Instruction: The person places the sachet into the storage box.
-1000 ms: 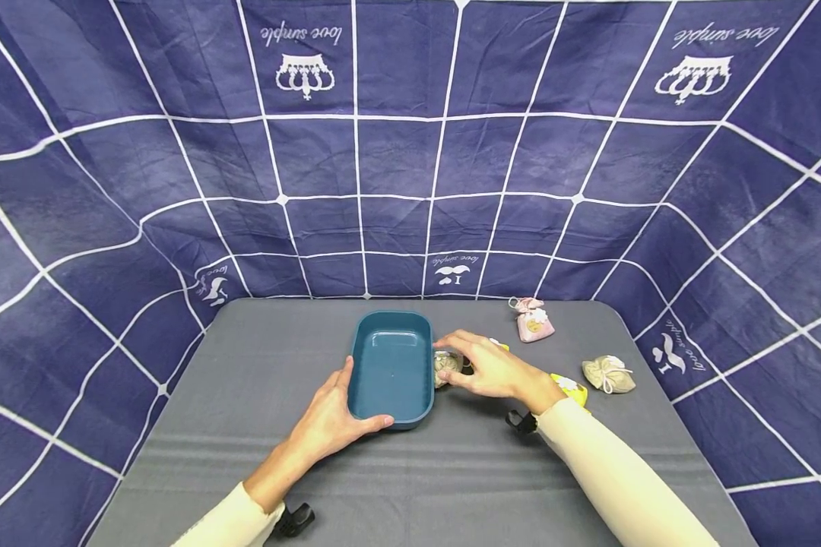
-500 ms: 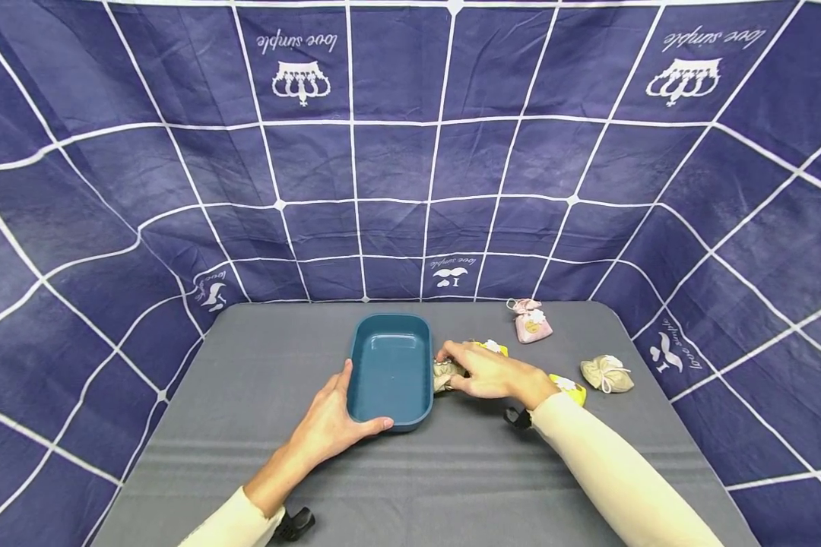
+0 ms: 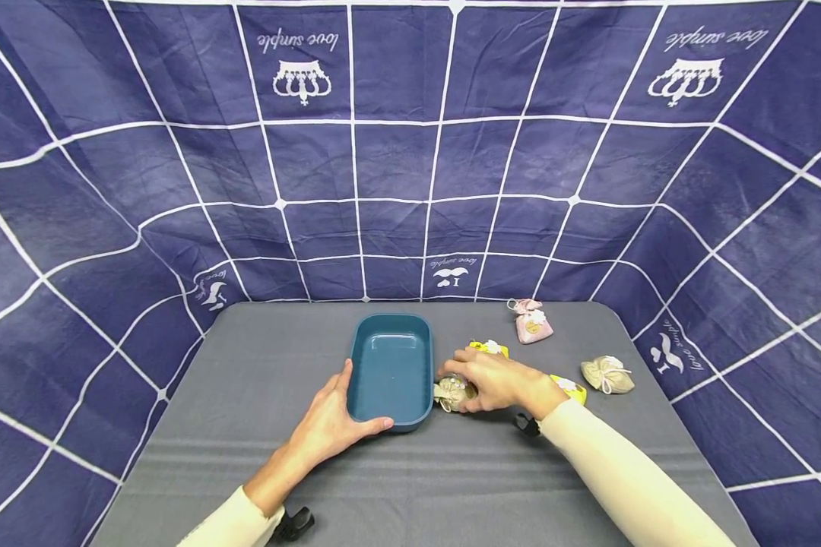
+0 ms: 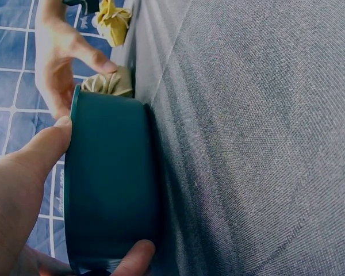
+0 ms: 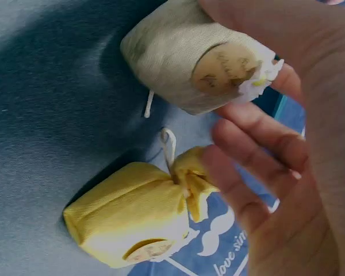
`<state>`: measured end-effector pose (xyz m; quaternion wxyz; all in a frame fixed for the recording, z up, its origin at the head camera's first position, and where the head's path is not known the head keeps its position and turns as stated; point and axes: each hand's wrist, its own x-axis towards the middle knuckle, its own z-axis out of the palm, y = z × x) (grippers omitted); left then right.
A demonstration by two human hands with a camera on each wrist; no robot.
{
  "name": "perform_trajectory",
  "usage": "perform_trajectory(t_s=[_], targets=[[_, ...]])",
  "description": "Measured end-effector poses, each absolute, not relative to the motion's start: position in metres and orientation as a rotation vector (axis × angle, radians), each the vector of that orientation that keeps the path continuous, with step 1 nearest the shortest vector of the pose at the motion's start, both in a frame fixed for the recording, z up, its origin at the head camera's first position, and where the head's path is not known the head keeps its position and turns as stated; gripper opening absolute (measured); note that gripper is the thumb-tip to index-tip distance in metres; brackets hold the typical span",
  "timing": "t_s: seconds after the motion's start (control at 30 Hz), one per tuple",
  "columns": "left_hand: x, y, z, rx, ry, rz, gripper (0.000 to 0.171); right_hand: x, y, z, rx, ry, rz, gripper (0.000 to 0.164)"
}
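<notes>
A blue rectangular plastic tray [image 3: 391, 380] stands upright on the table. My left hand [image 3: 335, 414] holds its near left corner, thumb at the near rim and fingers along the left side. Just right of the tray, my right hand [image 3: 502, 380] pinches a beige drawstring sachet [image 3: 454, 393] between thumb and fingers. The sachet's gathered neck points at the tray wall. In the right wrist view the beige cloth shows a round label and a white flower, and the other fingers are spread below. A yellow sachet [image 5: 132, 207] lies close beside that hand.
Behind the right hand lies the yellow sachet [image 3: 490, 347], and another yellow sachet [image 3: 569, 388] is partly hidden by the right wrist. A pink sachet [image 3: 534, 325] lies at the back, a second beige sachet [image 3: 607, 374] further right. Blue checked cloth [image 3: 397, 152] hangs around the table.
My right hand has closed its fingers on the beige sachet and moved it slightly right and nearer to me, turning its neck toward the tray. The left hand and tray stay put.
</notes>
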<state>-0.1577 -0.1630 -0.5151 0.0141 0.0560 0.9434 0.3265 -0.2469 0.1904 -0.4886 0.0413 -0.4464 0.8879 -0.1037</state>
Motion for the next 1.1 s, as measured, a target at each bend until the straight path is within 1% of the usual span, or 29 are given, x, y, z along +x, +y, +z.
perform_trajectory(t_s=[0.27,0.43,0.6,0.83,1.1], targets=[[-0.159,-0.164,-0.514,0.175,2.942,1.017,0.150,-0.244,0.189,-0.493,-1.437,2.688,-0.314,0.058],[-0.157,-0.163,-0.513,0.166,2.936,1.025,0.150,-0.243,0.190,-0.495,-1.428,2.698,-0.309,0.058],[-0.156,-0.162,-0.513,0.166,2.943,1.020,0.150,-0.241,0.191,-0.498,-1.414,2.717,-0.326,0.062],[-0.155,-0.161,-0.513,0.167,2.938,1.022,0.150,-0.235,0.193,-0.502,-1.398,2.797,-0.304,0.076],[-0.155,-0.162,-0.514,0.156,2.931,1.015,0.150,-0.233,0.196,-0.503,-1.367,2.817,-0.372,0.073]])
